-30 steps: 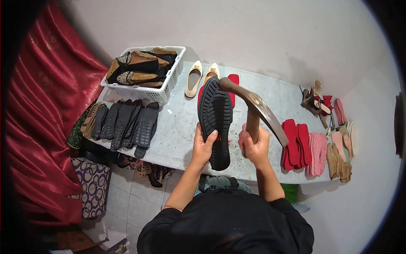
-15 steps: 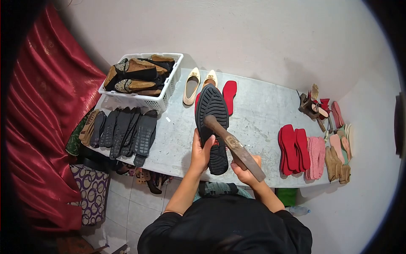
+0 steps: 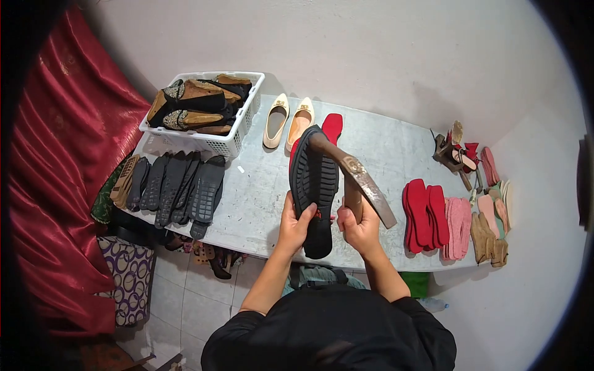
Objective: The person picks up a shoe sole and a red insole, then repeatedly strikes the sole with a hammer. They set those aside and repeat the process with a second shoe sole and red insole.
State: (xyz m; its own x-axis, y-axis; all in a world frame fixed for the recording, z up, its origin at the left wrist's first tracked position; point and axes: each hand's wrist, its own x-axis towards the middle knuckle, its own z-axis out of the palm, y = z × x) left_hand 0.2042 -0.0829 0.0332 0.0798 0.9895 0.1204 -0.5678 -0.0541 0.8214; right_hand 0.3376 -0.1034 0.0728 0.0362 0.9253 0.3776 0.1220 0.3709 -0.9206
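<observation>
My left hand [image 3: 294, 224] grips a black ridged shoe sole [image 3: 317, 179] by its left edge, thumb across the tread, the sole held up over the table. In my right hand [image 3: 362, 227] is the wooden handle of a hammer [image 3: 364, 187]; its long metal head slants from the sole's upper end down to the right. The head overlaps the toe part of the sole; whether they touch I cannot tell. Behind the sole lie red insoles [image 3: 332, 127], partly hidden. Two cream shoes [image 3: 276, 122] stand beyond, to the left.
A white basket [image 3: 232, 143] of unfinished shoes stands at the table's back left, with black soles [image 3: 206, 188] before it. Red insoles [image 3: 417, 216], pink insoles [image 3: 456, 227] and brown pieces [image 3: 482, 238] lie right. A shoe stand [image 3: 447, 154] is at back right.
My right hand has moved up with the hammer, whose head now sits higher and further right. The sole has tilted and shifted slightly right. The view has shifted a little.
</observation>
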